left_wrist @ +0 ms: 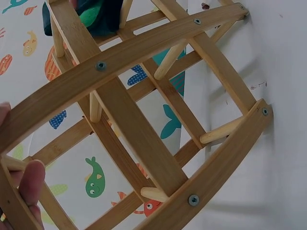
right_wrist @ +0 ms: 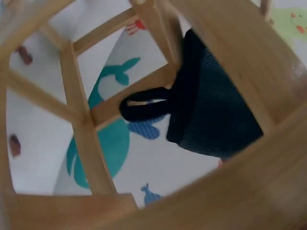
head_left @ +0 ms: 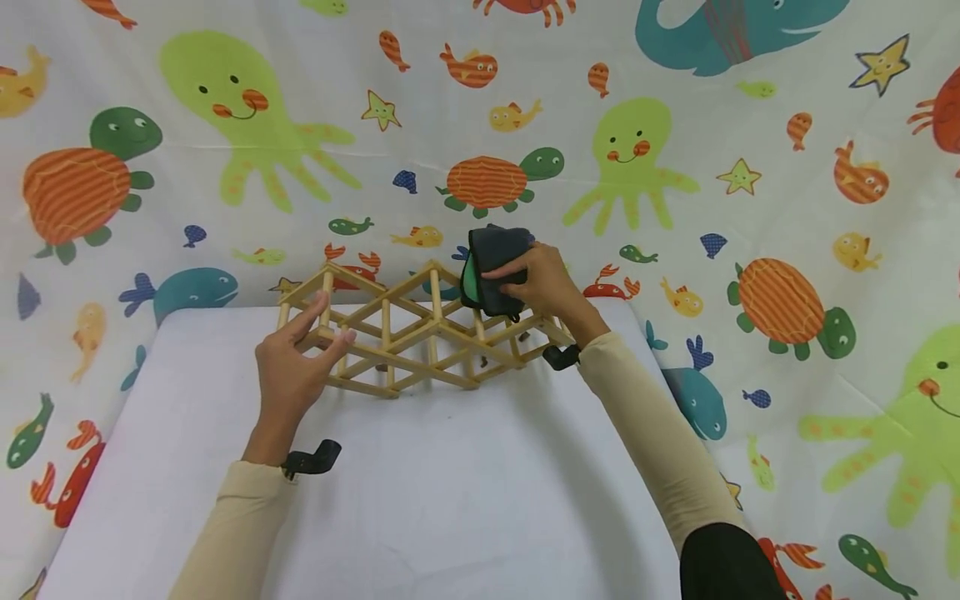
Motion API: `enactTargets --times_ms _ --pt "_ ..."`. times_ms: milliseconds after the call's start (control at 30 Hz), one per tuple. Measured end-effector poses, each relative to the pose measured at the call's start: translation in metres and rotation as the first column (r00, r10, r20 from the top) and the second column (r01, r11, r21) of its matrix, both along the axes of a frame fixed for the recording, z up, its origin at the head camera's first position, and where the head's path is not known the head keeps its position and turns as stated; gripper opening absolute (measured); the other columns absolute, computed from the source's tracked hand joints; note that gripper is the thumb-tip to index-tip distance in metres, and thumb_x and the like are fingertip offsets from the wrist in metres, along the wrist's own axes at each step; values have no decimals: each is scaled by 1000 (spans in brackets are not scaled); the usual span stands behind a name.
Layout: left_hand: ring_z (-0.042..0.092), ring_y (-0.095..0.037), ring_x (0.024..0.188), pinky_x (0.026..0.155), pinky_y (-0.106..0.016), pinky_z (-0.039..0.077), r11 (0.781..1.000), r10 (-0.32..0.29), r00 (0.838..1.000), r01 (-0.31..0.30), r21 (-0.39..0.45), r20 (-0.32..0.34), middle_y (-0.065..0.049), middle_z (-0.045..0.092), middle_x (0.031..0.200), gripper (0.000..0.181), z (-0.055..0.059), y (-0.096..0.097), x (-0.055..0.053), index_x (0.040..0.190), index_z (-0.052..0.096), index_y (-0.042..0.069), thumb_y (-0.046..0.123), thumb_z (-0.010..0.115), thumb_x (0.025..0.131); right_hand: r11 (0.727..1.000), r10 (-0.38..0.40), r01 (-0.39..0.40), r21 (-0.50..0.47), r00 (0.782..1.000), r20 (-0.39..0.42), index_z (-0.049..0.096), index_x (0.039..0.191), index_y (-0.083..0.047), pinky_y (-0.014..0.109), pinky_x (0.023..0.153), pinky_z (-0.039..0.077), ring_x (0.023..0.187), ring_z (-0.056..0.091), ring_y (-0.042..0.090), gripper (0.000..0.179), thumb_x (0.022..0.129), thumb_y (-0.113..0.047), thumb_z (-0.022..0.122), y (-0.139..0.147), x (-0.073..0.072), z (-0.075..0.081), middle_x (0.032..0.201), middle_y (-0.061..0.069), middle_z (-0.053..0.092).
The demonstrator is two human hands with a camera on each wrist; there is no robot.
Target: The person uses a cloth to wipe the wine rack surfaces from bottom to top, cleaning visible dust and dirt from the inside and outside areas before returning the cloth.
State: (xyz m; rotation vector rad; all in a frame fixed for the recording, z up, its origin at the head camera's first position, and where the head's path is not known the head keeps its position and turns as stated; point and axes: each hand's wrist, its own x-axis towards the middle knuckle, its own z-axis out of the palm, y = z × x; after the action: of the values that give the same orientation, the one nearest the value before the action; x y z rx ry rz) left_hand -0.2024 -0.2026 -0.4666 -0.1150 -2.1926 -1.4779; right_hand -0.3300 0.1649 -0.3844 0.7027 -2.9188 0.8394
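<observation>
A lattice rack of pale wooden slats and dowels point(head_left: 437, 327) stands stretched out across the far part of the white table. My left hand point(head_left: 288, 367) grips its left end, with fingertips point(left_wrist: 32, 184) showing around a slat in the left wrist view. Over the rack's right half, my right hand point(head_left: 543, 283) pinches a folded dark blue cloth point(head_left: 501, 246) with a green inner side. A black loop point(right_wrist: 144, 104) sticks out from the cloth's edge in the right wrist view. Slats hide most of the right hand there.
Small dark brown bits point(head_left: 483, 362) lie on the white table point(head_left: 450, 483) under and behind the rack. A white curtain point(head_left: 420, 67) printed with sea animals hangs behind the table and down both sides. Black bands point(head_left: 311, 458) circle the wrists.
</observation>
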Motion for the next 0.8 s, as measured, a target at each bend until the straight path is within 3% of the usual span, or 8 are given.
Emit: enactTargets --times_ms 100,200,400,500,567,633,733,800 --pt "68 18 85 70 -4 51 1000 2 1000 -2 3 -5 3 61 152 62 0 1 -1 147 65 20 15 88 89 979 20 -9 204 999 -50 86 108 -34 53 132 22 135 57 33 29 88 -13 86 0 -5 0 109 0 83" --pt "69 17 82 70 -5 51 1000 7 1000 -7 7 -2 4 62 152 62 1 1 -1 146 65 19 15 88 89 940 28 -19 342 999 -22 87 107 -33 55 135 6 142 53 32 28 88 -12 84 -2 -7 4 111 -5 83" --pt "70 15 82 69 -6 52 1000 -15 1000 14 23 22 6 60 153 62 0 3 -2 147 64 22 15 87 90 841 83 -56 539 996 -25 88 100 -32 56 136 -3 141 57 31 26 85 -11 87 -10 -5 11 115 -4 82" --pt "70 16 84 66 -6 51 999 -20 1000 19 26 16 6 60 153 62 0 3 -2 146 64 22 15 87 89 820 84 -44 570 995 -45 88 97 -32 56 136 -5 145 55 31 25 85 -10 86 -13 -4 10 115 -4 82" --pt "70 16 89 65 -6 50 1000 -17 1000 17 26 6 5 61 152 62 -1 3 -3 146 64 21 15 87 89 834 73 -28 551 996 -60 88 99 -32 56 136 -2 147 54 31 26 87 -10 84 -13 -4 7 114 -4 82" --pt "69 17 97 65 -6 50 1000 -10 1000 10 25 -2 4 61 152 62 -1 2 -3 146 65 19 14 88 89 877 45 -3 481 996 -75 87 103 -32 55 137 2 147 53 31 26 88 -11 84 -12 -5 1 111 -4 83" --pt "67 18 102 65 -6 50 1000 7 1000 -7 29 -3 4 62 151 61 -1 2 -2 145 66 19 14 88 88 956 -19 58 288 991 -135 85 110 -32 52 136 13 143 57 32 26 90 -15 86 -9 -5 -8 111 -1 83" --pt "68 16 106 65 -6 50 999 21 1000 -21 33 -1 5 62 151 61 -2 2 -2 144 66 19 14 89 87 987 -88 115 116 973 -215 85 113 -31 50 134 23 140 60 33 27 90 -18 87 -7 -4 -13 118 4 82"
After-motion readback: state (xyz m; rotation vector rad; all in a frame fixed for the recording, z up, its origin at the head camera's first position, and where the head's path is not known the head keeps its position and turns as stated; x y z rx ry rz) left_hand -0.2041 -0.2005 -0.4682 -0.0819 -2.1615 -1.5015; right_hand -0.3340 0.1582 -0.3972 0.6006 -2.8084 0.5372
